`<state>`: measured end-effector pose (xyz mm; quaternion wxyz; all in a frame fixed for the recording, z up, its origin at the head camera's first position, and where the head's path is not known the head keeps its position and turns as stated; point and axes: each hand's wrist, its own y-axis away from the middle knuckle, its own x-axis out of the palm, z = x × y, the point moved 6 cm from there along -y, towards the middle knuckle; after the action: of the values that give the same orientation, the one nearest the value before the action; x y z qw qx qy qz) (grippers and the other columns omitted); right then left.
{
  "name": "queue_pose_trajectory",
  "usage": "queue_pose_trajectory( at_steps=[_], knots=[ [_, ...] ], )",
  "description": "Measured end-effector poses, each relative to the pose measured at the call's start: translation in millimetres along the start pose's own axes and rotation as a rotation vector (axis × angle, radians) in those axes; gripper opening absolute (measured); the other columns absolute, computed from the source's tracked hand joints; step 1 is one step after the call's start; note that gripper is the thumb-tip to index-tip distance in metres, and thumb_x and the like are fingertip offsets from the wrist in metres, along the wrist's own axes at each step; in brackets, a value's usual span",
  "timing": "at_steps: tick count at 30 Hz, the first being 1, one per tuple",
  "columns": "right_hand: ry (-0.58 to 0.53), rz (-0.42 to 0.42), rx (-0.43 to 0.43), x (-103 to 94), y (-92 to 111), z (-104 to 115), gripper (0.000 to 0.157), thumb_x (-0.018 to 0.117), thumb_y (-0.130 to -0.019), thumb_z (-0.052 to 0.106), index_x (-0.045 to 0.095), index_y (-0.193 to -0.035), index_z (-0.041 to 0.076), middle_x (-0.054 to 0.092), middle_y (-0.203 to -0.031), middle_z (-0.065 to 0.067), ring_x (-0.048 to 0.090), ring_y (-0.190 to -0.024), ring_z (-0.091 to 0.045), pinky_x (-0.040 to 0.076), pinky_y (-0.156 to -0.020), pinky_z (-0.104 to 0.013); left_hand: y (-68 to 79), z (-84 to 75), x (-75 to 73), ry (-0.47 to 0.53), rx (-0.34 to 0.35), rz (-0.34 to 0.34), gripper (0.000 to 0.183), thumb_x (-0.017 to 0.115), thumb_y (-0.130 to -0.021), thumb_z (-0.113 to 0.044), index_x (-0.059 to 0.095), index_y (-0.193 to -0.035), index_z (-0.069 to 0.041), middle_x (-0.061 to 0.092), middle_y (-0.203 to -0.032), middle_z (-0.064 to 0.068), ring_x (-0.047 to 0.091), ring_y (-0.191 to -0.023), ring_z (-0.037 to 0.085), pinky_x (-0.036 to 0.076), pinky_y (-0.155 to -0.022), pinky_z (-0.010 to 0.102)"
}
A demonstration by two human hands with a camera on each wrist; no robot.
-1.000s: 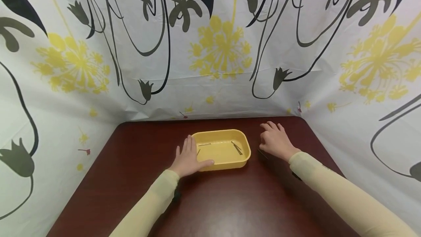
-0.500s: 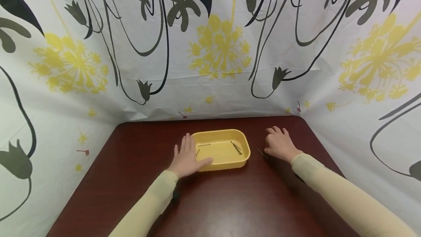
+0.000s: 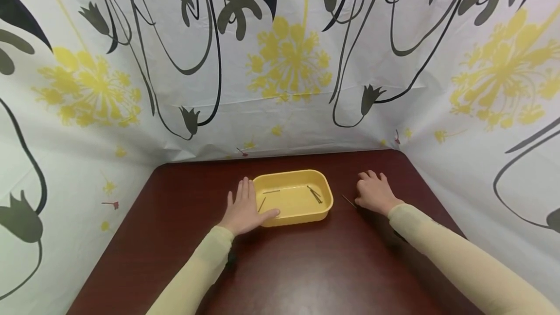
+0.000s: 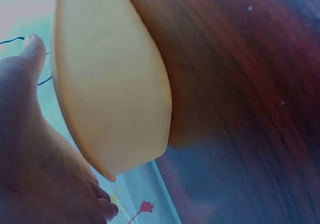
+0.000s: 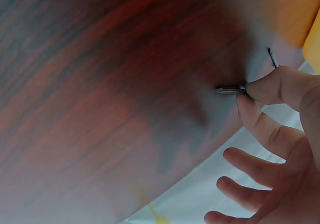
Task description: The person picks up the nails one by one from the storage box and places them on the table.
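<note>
The yellow tray (image 3: 302,219) stands on the table, with several thin metal nails (image 3: 315,194) lying inside it. My left hand (image 3: 242,210) rests against the tray's left end, fingers straight and thumb over the front rim. To the right of the tray, my right hand (image 3: 375,193) is low over the table. In the right wrist view its thumb and index finger pinch a short dark nail (image 5: 230,89), while the other fingers are spread. Another nail (image 3: 348,201) lies on the table between the tray and my right hand, partly hidden behind the thumb in the right wrist view.
The dark red-brown table (image 3: 306,266) has rounded far corners. A white cloth (image 3: 280,125) printed with flowers hangs behind it and along both sides.
My right hand has moved slightly right, away from the tray, so more of the nail on the table shows. My left hand stays at the tray, and the head view has shifted a little.
</note>
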<state>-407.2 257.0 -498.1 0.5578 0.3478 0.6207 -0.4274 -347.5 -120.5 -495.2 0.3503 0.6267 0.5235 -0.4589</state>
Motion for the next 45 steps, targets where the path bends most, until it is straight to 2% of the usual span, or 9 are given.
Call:
queue_pose_trajectory(
  at_steps=[9,19,31,45],
  knots=[
    [0.018,-0.008,0.025,5.0,4.3,1.1,0.024,0.08,-0.083,0.026,0.065,-0.066,0.018,0.059,-0.129,-0.024,0.046,-0.123,-0.05,0.027,-0.1,-0.076,-0.2,3.8,6.2,0.005,-0.023,0.033,0.137,0.042,-0.071,-0.097,0.007,-0.16,0.001,0.002,-0.167,0.018,0.002,-0.154,0.032,0.007,-0.117,0.062],
    [0.017,-0.023,0.019,9.1,6.5,0.5,0.022,0.08,-0.084,0.027,0.067,-0.069,0.017,0.06,-0.128,-0.024,0.046,-0.124,-0.05,0.028,-0.1,-0.076,1.1,3.8,6.5,0.022,-0.028,0.036,0.14,0.042,-0.068,-0.099,0.005,-0.16,0.001,0.0,-0.167,0.018,0.0,-0.154,0.03,0.008,-0.119,0.055],
    [0.026,-0.041,0.016,9.7,3.5,0.6,0.021,0.08,-0.083,0.028,0.068,-0.071,0.016,0.06,-0.126,-0.023,0.047,-0.122,-0.048,0.028,-0.1,-0.075,1.3,4.4,3.2,0.034,-0.043,0.063,0.142,0.047,-0.067,-0.098,0.005,-0.16,0.001,0.0,-0.167,0.019,0.0,-0.154,0.032,0.009,-0.119,0.056],
    [0.021,-0.018,0.024,5.8,5.7,1.2,0.021,0.079,-0.085,0.027,0.067,-0.07,0.016,0.061,-0.124,-0.023,0.046,-0.123,-0.051,0.027,-0.1,-0.077,0.4,1.0,2.5,0.034,-0.028,0.08,0.14,0.05,-0.069,-0.095,0.006,-0.16,0.003,0.0,-0.166,0.022,-0.001,-0.153,0.033,0.009,-0.119,0.057]
  ],
)
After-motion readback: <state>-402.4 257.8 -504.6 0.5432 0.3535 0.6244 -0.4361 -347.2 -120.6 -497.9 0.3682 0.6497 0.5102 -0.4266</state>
